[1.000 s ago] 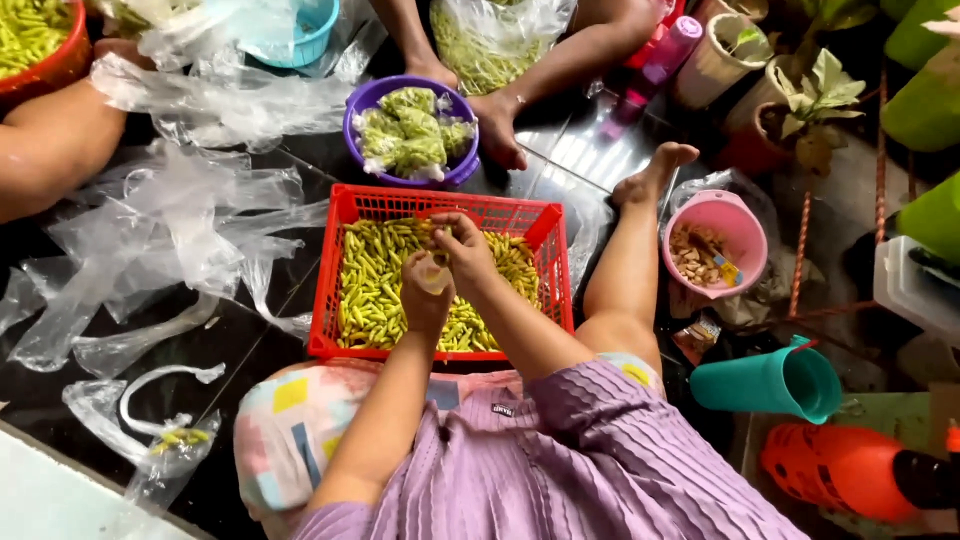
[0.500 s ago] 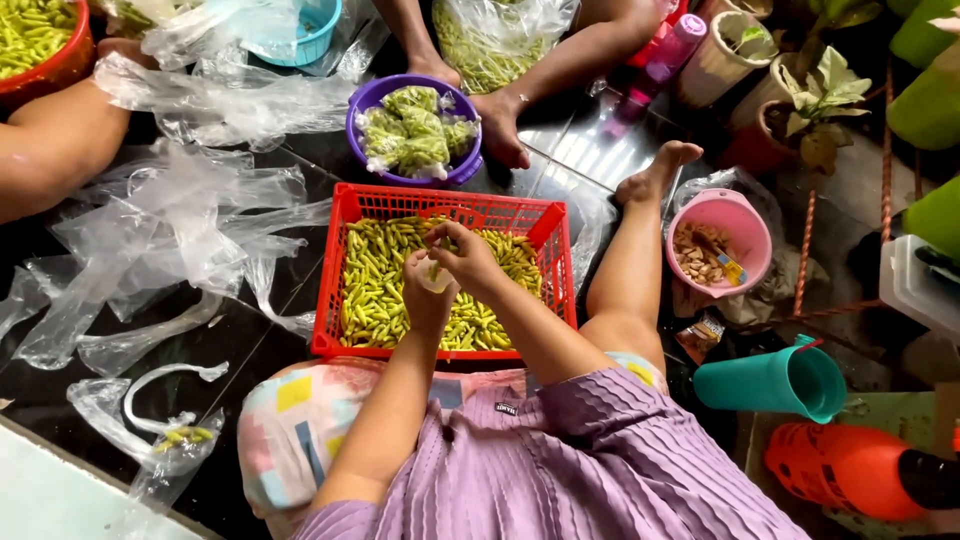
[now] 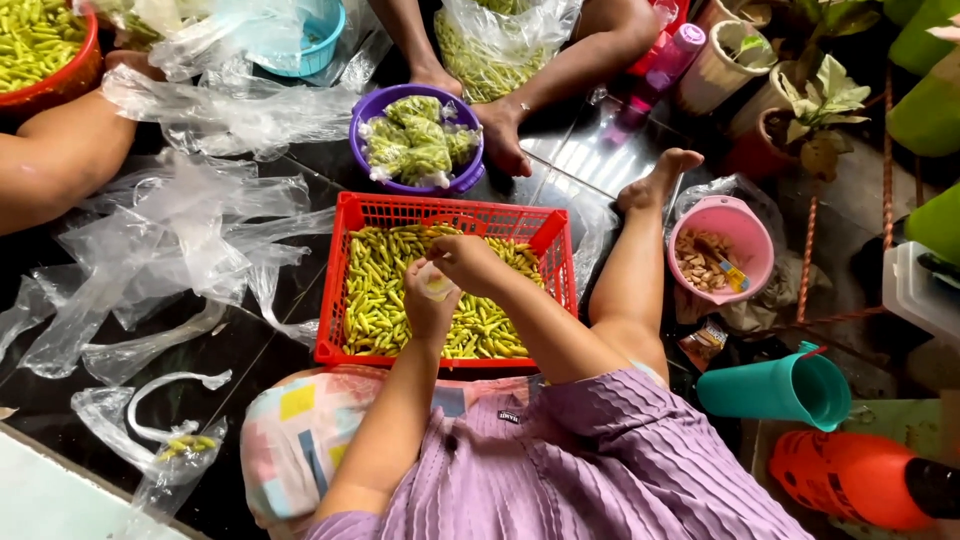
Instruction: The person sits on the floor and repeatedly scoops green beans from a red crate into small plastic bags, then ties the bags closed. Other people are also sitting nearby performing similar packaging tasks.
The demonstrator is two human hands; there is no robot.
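Note:
A red plastic basket (image 3: 368,209) full of small green-yellow chillies (image 3: 378,292) sits on the dark floor before my knees. Over its middle, my left hand (image 3: 428,305) holds a small clear plastic bag (image 3: 437,285) at its mouth. My right hand (image 3: 468,262) is right above it, fingers pinched at the bag's opening; whether chillies are in those fingers is hidden. Both forearms reach out from a purple ribbed top.
A purple bowl (image 3: 462,180) of bagged chillies stands beyond the basket, another person's hand (image 3: 500,138) beside it. Loose clear bags (image 3: 190,235) lie left. A pink bucket (image 3: 752,265), teal jug (image 3: 775,388) and orange container (image 3: 850,480) stand right. Another person's arm (image 3: 55,160) is far left.
Both hands stay together over the basket with the small bag; they have shifted only slightly. The others' hands have hardly moved.

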